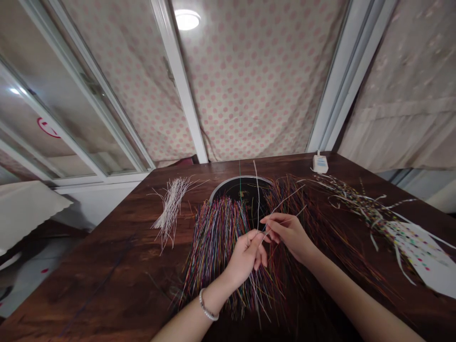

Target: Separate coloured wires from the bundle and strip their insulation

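Note:
Over a thick spread of many-coloured thin wires [217, 237], my two hands are close together. My left hand [245, 254], with a beaded bracelet at its wrist, is closed in a pinch on a thin white wire [257, 194] that stands upright from the fingers. Thumb and index finger of my right hand [290, 235] are pinched on thin pale wire [287, 200] slanting up to the right. Whether both hands hold the same wire cannot be made out. Behind them lies a round black tray [233, 185] with a grey rim, partly covered by the wires.
A bundle of white wires [173, 204] lies on the dark wooden table [117, 256] at left. Reddish wires [335, 237] spread rightward. Farther right are dotted strips [349, 192] and a white sheet with coloured dots [423, 256]. A small white box [320, 163] stands at the back edge.

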The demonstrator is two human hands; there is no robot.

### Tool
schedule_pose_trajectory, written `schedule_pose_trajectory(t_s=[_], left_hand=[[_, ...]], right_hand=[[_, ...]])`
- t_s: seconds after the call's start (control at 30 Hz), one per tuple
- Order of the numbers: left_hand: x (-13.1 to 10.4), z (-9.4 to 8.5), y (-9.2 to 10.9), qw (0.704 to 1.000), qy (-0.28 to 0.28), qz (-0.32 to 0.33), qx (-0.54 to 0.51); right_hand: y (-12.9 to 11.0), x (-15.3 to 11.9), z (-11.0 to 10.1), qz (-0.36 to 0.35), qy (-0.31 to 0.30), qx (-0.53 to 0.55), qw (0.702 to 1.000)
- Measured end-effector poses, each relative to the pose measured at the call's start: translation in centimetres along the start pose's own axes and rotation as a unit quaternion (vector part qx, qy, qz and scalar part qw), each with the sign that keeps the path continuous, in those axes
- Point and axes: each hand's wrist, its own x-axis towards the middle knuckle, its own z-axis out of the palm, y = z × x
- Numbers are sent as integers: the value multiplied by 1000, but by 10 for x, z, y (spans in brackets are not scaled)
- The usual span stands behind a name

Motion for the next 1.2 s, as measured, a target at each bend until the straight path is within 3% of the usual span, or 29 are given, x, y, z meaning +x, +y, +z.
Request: schedule_pose_trajectory(t_s=[0.23, 0.53, 0.9, 1.2], left_hand=[[0, 2, 0, 1000, 7, -29, -9], [3, -1, -3, 998, 25, -43, -35], [2, 0, -3, 999, 22, -41, -26], [3, 0, -7, 999, 14, -34, -27]], right_hand=[[-4, 11, -21, 2, 76, 89, 993], [0, 4, -6, 26, -15, 70, 997], [4, 3, -3, 23, -25, 74, 997], [3, 4, -5, 11, 13, 79, 997]])
